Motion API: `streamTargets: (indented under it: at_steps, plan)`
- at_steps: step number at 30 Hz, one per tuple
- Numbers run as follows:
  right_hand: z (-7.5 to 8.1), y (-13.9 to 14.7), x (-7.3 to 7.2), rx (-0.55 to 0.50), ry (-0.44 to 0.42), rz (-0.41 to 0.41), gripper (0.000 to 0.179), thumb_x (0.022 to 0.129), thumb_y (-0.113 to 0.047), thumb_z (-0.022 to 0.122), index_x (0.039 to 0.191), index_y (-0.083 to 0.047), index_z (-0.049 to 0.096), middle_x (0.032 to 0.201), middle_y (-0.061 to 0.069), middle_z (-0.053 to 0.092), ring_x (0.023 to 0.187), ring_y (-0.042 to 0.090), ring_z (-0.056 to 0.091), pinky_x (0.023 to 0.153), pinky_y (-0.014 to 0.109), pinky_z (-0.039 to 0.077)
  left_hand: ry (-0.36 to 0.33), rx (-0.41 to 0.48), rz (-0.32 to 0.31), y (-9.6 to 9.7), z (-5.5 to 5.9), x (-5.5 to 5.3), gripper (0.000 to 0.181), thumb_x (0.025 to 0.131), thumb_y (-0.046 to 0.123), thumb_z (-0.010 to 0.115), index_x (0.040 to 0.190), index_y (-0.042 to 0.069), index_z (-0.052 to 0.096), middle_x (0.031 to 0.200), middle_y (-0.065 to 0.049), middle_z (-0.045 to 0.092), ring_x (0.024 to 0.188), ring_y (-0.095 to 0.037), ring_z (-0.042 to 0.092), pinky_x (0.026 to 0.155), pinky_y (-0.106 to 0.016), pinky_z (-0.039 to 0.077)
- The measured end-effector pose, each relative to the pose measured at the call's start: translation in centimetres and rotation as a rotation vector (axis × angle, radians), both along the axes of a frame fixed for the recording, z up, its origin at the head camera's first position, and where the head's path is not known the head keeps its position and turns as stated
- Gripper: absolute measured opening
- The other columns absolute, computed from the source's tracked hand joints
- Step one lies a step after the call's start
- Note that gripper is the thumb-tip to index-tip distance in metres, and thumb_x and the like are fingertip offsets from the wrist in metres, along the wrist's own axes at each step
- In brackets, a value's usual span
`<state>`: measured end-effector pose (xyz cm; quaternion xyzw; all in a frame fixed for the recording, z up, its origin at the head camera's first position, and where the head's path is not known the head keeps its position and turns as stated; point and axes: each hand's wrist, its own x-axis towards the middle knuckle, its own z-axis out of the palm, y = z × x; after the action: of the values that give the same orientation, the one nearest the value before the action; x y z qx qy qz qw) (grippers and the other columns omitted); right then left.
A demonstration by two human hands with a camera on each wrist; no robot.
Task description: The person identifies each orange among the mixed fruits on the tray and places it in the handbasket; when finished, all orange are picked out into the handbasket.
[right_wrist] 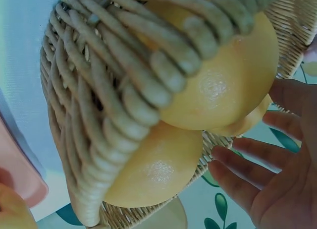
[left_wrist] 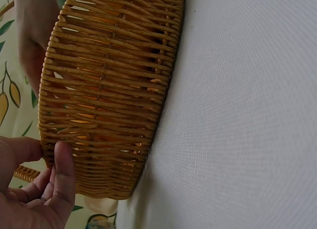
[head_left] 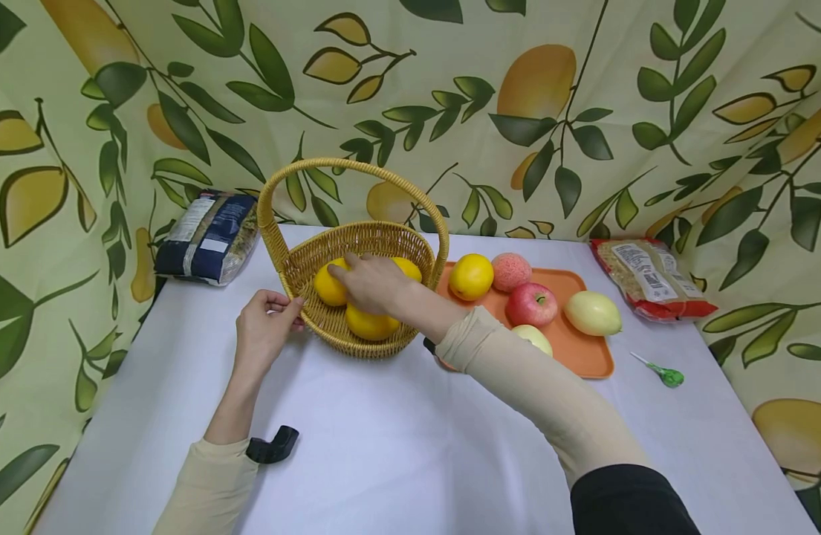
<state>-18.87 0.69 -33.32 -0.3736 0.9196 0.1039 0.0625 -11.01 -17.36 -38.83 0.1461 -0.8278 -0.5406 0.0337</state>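
Observation:
A wicker basket [head_left: 357,348] with a tall arched handle stands on the white table. My left hand [head_left: 266,327] pinches its near left rim between thumb and fingers, as the left wrist view also shows. Inside lie three yellow oranges: a left orange [head_left: 329,285], a front orange [head_left: 370,325] and a back right orange [head_left: 408,269]. My right hand [head_left: 377,284] reaches in over them from the right. In the right wrist view its fingers [right_wrist: 247,164] are extended and spread beside the oranges, not curled round any.
Right of the basket, an orange tray [head_left: 594,364] bears another orange [head_left: 471,277], a pink fruit [head_left: 511,272], a red apple [head_left: 531,305] and pale yellow fruits [head_left: 593,313]. Packaged bags stand behind left [head_left: 209,236] and right [head_left: 651,279]. A green lollipop [head_left: 667,376] lies beyond the tray.

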Motion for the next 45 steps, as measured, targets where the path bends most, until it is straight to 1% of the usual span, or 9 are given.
streamTargets:
  at_steps: [6,12,17,25,28,32,37,41,45]
  plan:
    - [0.4,0.4,0.5,-0.015,0.006,0.01,0.051,0.102,-0.03,0.046,0.152,-0.024,0.035,0.151,0.016,0.041,0.126,0.032,0.057,0.101,0.041,0.053,-0.002,-0.001,-0.004,0.1,-0.1,-0.1,0.032,0.095,0.025,0.063,0.107,-0.002,0.054,0.09,-0.01,0.058,0.066,-0.011,0.07,0.063,-0.026,0.061]
    - [2.5,1.8,1.9,-0.109,0.035,0.041,0.053,0.1,-0.034,0.053,0.15,-0.024,0.038,0.153,0.014,0.04,0.131,0.032,0.054,0.097,0.041,0.056,-0.01,0.002,0.008,0.0,-0.1,-0.1,0.032,0.095,0.026,0.064,0.107,-0.002,0.054,0.09,-0.009,0.058,0.067,-0.012,0.071,0.064,-0.026,0.061]
    - [3.9,4.4,3.7,-0.269,0.16,0.124,0.045,0.099,-0.03,0.056,0.142,-0.02,0.049,0.144,0.012,0.051,0.121,0.03,0.061,0.083,0.038,0.06,-0.001,0.011,0.008,0.1,-0.1,-0.1,0.032,0.095,0.025,0.064,0.107,-0.003,0.054,0.09,-0.009,0.057,0.064,-0.008,0.069,0.064,-0.025,0.061]
    - [5.5,9.7,6.1,-0.655,0.381,0.308,0.028,0.092,-0.012,0.061,0.12,-0.009,0.064,0.118,0.012,0.067,0.101,0.027,0.068,0.076,0.036,0.06,0.004,0.005,0.01,0.1,-0.2,-0.2,0.032,0.095,0.025,0.064,0.107,-0.003,0.054,0.09,-0.009,0.057,0.061,-0.003,0.066,0.063,-0.024,0.061]
    - [6.4,11.8,6.6,-0.75,0.481,0.352,0.022,0.088,-0.006,0.062,0.109,-0.005,0.068,0.105,0.012,0.07,0.091,0.027,0.069,0.077,0.036,0.061,0.001,0.0,0.012,0.1,-0.2,-0.1,0.032,0.095,0.026,0.064,0.107,-0.002,0.055,0.09,-0.009,0.057,0.062,-0.005,0.067,0.062,-0.024,0.06]
    - [7.1,14.5,6.3,-0.867,0.575,0.288,0.017,0.086,-0.001,0.06,0.098,-0.002,0.072,0.091,0.012,0.072,0.077,0.027,0.069,0.065,0.036,0.06,-0.008,0.001,0.014,0.0,-0.1,0.0,0.032,0.095,0.026,0.064,0.108,-0.002,0.055,0.091,-0.01,0.058,0.064,-0.008,0.069,0.062,-0.024,0.06]
    - [6.6,17.3,4.5,-0.922,0.593,0.161,0.019,0.086,0.0,0.055,0.098,0.0,0.07,0.088,0.014,0.071,0.066,0.026,0.062,0.051,0.036,0.052,-0.002,0.001,0.016,0.1,0.0,0.0,0.032,0.095,0.026,0.064,0.108,-0.002,0.055,0.091,-0.01,0.058,0.064,-0.01,0.069,0.061,-0.023,0.06]
    - [5.4,18.7,2.6,-0.825,0.531,0.073,0.022,0.087,-0.004,0.059,0.107,-0.001,0.068,0.101,0.014,0.07,0.08,0.029,0.065,0.061,0.041,0.056,-0.001,-0.012,0.021,0.1,0.0,0.0,0.032,0.095,0.026,0.063,0.107,-0.002,0.055,0.091,-0.01,0.058,0.065,-0.012,0.07,0.06,-0.022,0.059]
    - [4.2,19.3,0.9,-0.672,0.349,-0.045,0.038,0.09,-0.013,0.064,0.127,-0.005,0.06,0.124,0.016,0.062,0.106,0.033,0.061,0.084,0.049,0.057,-0.012,-0.013,0.018,0.1,-0.1,0.0,0.031,0.096,0.027,0.063,0.108,-0.001,0.055,0.09,-0.009,0.058,0.066,-0.012,0.07,0.06,-0.021,0.058]
